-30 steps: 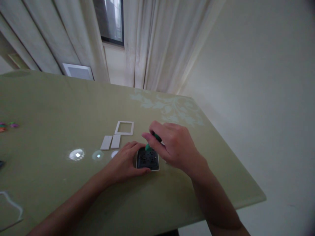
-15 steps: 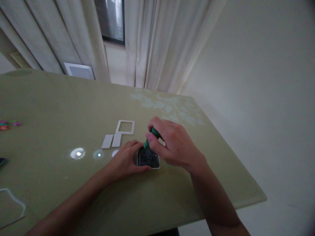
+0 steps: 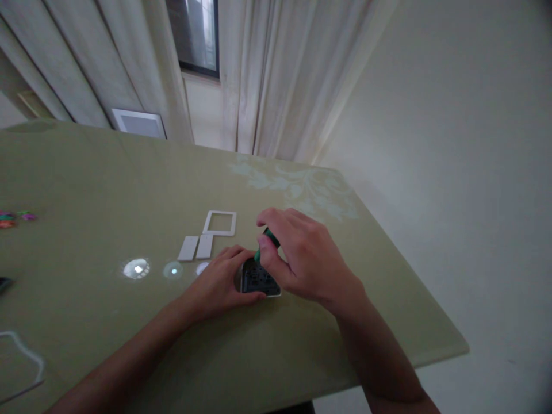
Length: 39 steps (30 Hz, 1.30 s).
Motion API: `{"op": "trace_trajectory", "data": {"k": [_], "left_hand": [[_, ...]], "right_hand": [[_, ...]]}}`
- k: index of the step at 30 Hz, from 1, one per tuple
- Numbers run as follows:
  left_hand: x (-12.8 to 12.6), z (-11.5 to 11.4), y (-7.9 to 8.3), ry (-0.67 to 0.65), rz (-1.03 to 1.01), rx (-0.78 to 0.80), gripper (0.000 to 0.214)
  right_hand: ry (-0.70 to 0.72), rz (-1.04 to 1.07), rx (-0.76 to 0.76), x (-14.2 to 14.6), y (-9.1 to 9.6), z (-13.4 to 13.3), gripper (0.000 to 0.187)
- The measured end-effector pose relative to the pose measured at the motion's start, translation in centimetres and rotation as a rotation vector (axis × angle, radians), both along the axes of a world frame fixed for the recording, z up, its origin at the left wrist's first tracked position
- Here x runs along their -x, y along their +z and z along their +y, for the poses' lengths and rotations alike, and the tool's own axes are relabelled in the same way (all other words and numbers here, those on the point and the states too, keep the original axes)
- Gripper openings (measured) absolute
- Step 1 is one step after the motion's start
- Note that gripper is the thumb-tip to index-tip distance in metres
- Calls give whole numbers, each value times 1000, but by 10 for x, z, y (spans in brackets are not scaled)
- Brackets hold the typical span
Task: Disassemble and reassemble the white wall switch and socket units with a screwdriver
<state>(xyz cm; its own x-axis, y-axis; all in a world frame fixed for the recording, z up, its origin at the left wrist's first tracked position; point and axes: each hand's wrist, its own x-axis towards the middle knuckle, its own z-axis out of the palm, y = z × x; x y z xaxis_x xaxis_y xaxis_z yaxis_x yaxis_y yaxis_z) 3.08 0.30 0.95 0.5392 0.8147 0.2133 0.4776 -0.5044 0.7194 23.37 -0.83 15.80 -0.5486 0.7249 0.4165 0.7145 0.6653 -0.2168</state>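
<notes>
A square wall switch body (image 3: 260, 281), dark inside with a white edge, lies on the table near its front. My left hand (image 3: 224, 276) grips it from the left, thumb along the near side and fingers at the far side. In my right hand (image 3: 302, 253) is a green-handled screwdriver (image 3: 271, 236), tilted, its lower end over the far part of the switch body. Fingers cover much of the handle, and the tip cannot be made out. Left of and beyond the hands lie a white square frame (image 3: 219, 232) and two white rocker plates (image 3: 188, 248).
The pale green table (image 3: 107, 195) has its right edge beyond my right arm. Small colourful items (image 3: 7, 218) lie at the far left, with a dark object (image 3: 4, 283) nearer and a white cord (image 3: 30, 353) at the lower left. Curtains (image 3: 284, 75) hang behind.
My right hand has turned slightly around the screwdriver, and less of the green handle shows. The left hand still holds the switch body, which has barely shifted.
</notes>
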Motion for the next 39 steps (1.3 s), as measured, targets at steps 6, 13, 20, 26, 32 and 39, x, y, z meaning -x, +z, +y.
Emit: {"op": "trace_trajectory", "data": {"k": [6, 13, 20, 26, 32, 39], "left_hand": [[0, 0, 3, 6, 25, 10, 60], [1, 0, -2, 14, 44, -2, 63], [1, 1, -3, 20, 41, -36, 65], [2, 1, -5, 25, 54, -34, 67], [4, 3, -3, 20, 32, -14, 73], [2, 0, 12, -17, -316, 87, 29]], "right_hand": [[27, 23, 13, -2, 0, 2, 24], [-56, -20, 17, 0, 1, 0, 22], [-34, 2, 30, -5, 3, 2, 26], [79, 54, 81, -8, 2, 6, 24], [-42, 37, 70, -6, 0, 4, 24], [145, 171, 55, -1, -2, 2, 19]]}}
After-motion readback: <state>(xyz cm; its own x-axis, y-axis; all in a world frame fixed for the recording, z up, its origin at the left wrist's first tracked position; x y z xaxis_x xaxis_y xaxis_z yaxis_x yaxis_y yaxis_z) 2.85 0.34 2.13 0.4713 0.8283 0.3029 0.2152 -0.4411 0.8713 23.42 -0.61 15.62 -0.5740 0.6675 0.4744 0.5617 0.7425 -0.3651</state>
